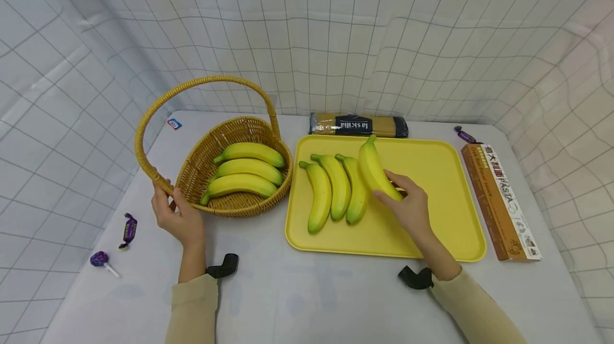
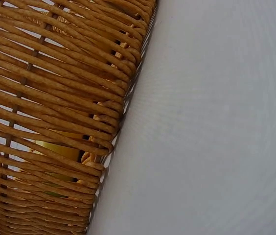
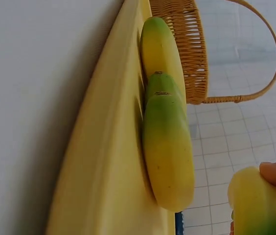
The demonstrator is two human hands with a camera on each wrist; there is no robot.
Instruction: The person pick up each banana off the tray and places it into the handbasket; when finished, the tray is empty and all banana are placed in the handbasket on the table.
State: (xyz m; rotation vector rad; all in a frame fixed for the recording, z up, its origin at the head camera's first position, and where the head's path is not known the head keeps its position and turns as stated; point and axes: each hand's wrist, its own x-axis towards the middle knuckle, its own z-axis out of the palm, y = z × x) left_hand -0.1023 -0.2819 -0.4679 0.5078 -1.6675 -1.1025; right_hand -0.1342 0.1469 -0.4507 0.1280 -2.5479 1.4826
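My right hand (image 1: 408,202) pinches a banana (image 1: 373,165) near its lower end, above the yellow tray (image 1: 427,168); the right wrist view shows it raised beside the tray. To its left, three more bananas (image 1: 318,197) lie side by side on the tray. My left hand (image 1: 179,217) grips the rim and handle base of a wicker basket (image 1: 194,173) at its left side. Three bananas (image 1: 244,185) rest in the basket, stems to the left. The left wrist view shows the basket's woven wall (image 2: 55,98) close up, with a bit of yellow behind the gaps.
A pasta packet (image 1: 360,125) lies behind the tray, and a long pasta box (image 1: 501,202) along its right side. Wrapped candies (image 1: 129,231) and a lollipop (image 1: 99,259) are at the left, another purple candy (image 1: 465,134) at the back right. Gridded cloth walls surround the table.
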